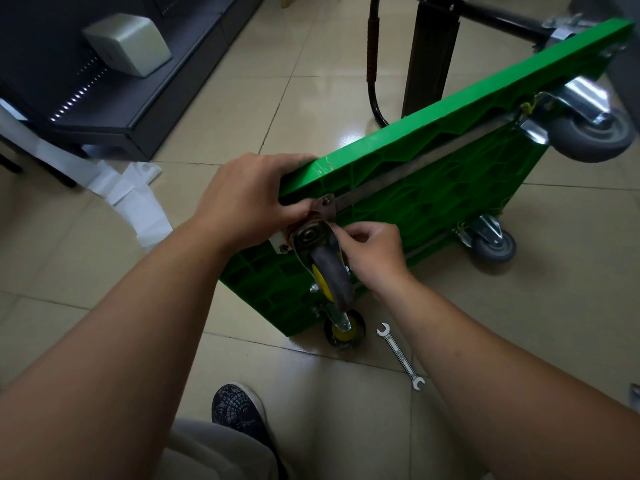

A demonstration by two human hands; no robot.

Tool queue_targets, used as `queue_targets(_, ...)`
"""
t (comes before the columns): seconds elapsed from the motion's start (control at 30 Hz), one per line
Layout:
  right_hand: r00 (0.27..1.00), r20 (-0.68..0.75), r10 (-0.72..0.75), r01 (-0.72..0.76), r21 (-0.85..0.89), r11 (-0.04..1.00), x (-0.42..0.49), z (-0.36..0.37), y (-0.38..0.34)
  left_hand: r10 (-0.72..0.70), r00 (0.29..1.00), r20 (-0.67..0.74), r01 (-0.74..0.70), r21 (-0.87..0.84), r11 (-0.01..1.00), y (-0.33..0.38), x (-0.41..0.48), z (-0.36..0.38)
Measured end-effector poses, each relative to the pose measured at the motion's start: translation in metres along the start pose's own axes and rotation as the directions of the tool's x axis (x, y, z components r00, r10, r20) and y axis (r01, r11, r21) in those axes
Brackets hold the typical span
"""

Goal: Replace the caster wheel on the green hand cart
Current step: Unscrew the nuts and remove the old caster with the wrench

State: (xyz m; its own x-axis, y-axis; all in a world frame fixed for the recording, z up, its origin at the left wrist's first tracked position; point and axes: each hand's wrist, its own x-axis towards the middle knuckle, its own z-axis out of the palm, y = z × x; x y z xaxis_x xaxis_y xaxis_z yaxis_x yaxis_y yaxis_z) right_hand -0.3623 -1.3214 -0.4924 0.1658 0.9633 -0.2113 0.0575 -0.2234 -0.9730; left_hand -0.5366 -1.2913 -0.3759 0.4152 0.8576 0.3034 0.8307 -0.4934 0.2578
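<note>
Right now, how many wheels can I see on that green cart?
4. The upper yellow-hubbed wheel at the near corner, the lower yellow-hubbed wheel beneath it, and the lower grey wheel and the upper grey wheel at the far corners. None looks hidden.

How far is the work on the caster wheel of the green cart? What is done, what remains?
Done: the green cart stands tipped on its edge, a caster sitting at its near corner. In hand: the left hand grips the cart's edge, and the right hand pinches at the caster's mounting plate, probably a fastener. Left: likely tightening, since the wrench lies on the floor.
</note>
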Motion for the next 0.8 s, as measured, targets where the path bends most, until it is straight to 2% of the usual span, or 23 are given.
queue_targets(0.23,0.973,-0.088,-0.213,0.199,-0.144,0.969,-0.0063,-0.0001,0.0007,0.003,1.000,0.010,-0.004,0.005,1.000,0.0007,0.0002,-0.0002)
queue_targets(0.43,0.921,-0.090,-0.379,0.338,-0.299,0.892,-0.0090,-0.0013,0.0045,0.000,1.000,0.009,0.000,0.004,1.000,0.0008,-0.0002,-0.0005)
queue_targets(0.57,0.919,-0.039,-0.392,0.376,-0.210,0.903,-0.0086,-0.0027,0.0082,-0.007,1.000,0.024,0.007,0.004,1.000,0.0012,0.0003,-0.0002)
queue_targets(0.67,0.918,-0.056,-0.392,0.387,-0.088,0.918,-0.0093,-0.0061,0.0092,0.000,1.000,0.014,0.000,-0.003,1.000,0.0019,0.0003,-0.0021)
queue_targets(0.8,0.964,-0.094,-0.249,0.256,0.071,0.964,-0.0066,-0.0028,0.0040,-0.001,1.000,0.010,0.001,-0.007,1.000,0.0028,-0.0001,-0.0018)
